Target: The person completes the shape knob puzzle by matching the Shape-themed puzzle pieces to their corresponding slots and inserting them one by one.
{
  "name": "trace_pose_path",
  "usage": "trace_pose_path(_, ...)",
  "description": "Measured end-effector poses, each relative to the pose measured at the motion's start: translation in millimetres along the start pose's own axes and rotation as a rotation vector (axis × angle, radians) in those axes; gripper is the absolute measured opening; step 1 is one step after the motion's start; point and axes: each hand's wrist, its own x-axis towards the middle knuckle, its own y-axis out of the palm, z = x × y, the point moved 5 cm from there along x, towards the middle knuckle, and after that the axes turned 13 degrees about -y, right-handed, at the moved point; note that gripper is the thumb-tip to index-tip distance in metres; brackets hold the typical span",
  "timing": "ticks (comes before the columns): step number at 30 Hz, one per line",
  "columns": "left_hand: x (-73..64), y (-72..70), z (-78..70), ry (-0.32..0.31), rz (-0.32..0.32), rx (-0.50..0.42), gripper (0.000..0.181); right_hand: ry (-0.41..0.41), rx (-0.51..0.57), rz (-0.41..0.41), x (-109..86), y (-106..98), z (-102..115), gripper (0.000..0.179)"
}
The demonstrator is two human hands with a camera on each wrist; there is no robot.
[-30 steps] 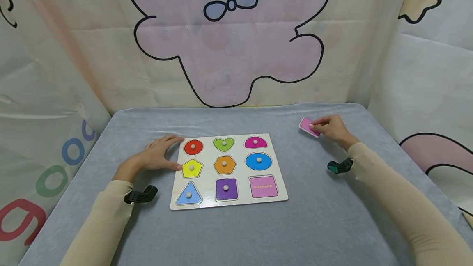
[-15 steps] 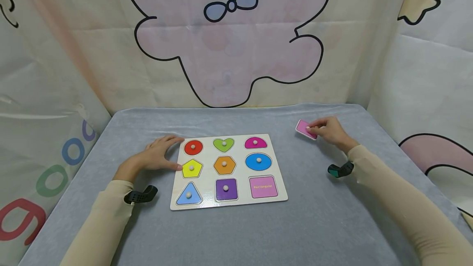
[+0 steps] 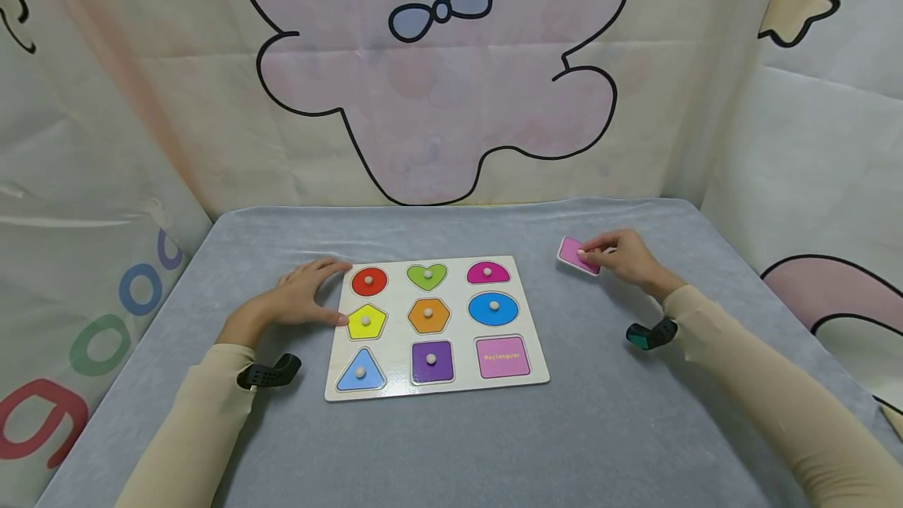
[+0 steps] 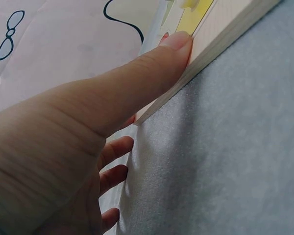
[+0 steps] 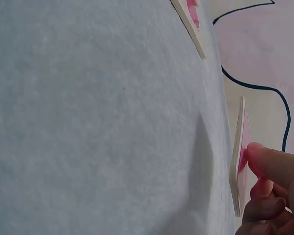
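My right hand pinches a pink rectangular puzzle piece between thumb and fingertips, beyond the board's far right corner. In the right wrist view the piece is seen edge-on, held over the cloth with its shadow apart from it. The white wooden shape puzzle board lies flat. My left hand rests at its left edge, thumb on the surface by the yellow pentagon and a forefinger at the far corner. In the left wrist view the other fingers spread loosely beside the board.
Knobbed shapes, among them a purple square and a blue oval, sit in the board. Its pink recess reads "Rectangular". Grey cloth covers the table, with printed curtains behind and at both sides.
My right hand has carried the pink rectangular piece a little left and nearer to me. The left hand and the board have stayed in place.
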Motion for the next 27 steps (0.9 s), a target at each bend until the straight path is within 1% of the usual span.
trace_pose_path(12,0.4,-0.5,1.3,0.003,-0.001,-0.001,0.098,-0.034,0.012,0.018,-5.4,7,9,0.03)
trace_pose_path(19,1.1,-0.7,1.0,0.003,-0.001,0.005,0.098,-0.093,0.0,0.027,-9.3,12,14,0.026)
trace_pose_path(27,0.6,-1.2,0.1,0.008,0.001,0.001,0.098,-0.132,0.036,0.049,-12.6,18,21,0.025)
